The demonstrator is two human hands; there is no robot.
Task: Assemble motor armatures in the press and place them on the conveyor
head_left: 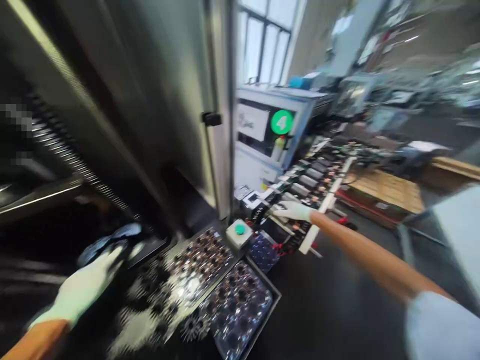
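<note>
My left hand (87, 281), in a white glove, is at the lower left with its fingers closed around a dark part with a shiny bluish surface (109, 243). Blur hides the exact kind of that part. Several toothed metal discs (192, 326) lie to the right of this hand, beside a clear plastic tray (200, 257) with round pockets. My right hand (293, 210), also gloved, reaches out over the near end of a roller conveyor (308, 181). Its fingers are stretched out, and nothing shows in them.
A second pocketed tray (240, 305) stands at the front. A green push button (240, 229) sits on a box by the metal machine post (224, 110). Behind is a cabinet (258, 160) marked 4. A wooden crate (386, 192) stands right of the conveyor.
</note>
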